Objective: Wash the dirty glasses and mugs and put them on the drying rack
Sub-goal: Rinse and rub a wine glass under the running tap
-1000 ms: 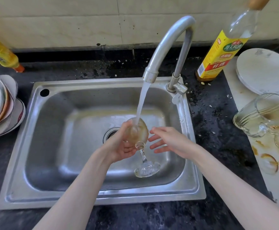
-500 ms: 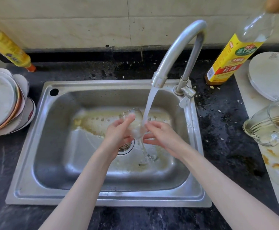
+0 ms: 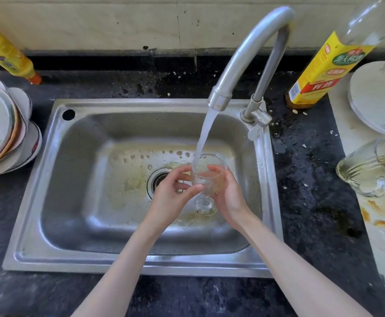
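Under the faucet (image 3: 251, 53), both hands, left (image 3: 170, 197) and right (image 3: 228, 193), are cupping and rinsing the wine glass (image 3: 206, 177); next, probably draining it and finding the rack, not visible.

Home kitchen. Evidence: stainless sink (image 3: 49, 225) set in dark speckled desk (image 3: 312, 202), running tap (image 3: 244, 62), stacked plates (image 3: 1, 129) at left edge, condiment bottle (image 3: 324, 72) at back, tiled wall (image 3: 118, 21).

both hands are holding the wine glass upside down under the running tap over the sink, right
Not quite. The head view shows the wine glass upright, its rim up and its foot down, with the water pouring into the bowl. The rest holds: the left hand and right hand both hold it over the sink.
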`<action>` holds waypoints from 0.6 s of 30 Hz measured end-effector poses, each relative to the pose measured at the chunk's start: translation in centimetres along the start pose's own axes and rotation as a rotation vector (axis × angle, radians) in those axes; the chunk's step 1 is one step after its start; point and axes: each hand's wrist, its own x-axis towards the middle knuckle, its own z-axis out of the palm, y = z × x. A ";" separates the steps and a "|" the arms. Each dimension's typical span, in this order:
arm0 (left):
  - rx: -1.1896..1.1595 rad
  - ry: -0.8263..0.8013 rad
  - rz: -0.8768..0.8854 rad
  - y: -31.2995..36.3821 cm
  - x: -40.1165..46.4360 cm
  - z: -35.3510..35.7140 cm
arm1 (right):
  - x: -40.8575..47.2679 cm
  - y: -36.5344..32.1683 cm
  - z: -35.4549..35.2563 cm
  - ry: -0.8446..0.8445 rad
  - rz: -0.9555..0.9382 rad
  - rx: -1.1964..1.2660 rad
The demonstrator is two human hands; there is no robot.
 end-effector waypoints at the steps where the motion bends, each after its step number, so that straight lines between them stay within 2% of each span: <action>1: 0.001 0.005 0.016 0.0 -0.1 0.0 | 0.1 0.0 0.0 0.000 -0.001 0.007; 11: 0.087 -0.092 0.103 -0.5 -0.5 -0.4 | 0.3 0.7 0.0 -0.057 0.075 -0.021; 18: 0.015 -0.025 0.080 -0.6 -0.7 0.2 | 0.0 0.2 0.0 -0.164 0.138 0.020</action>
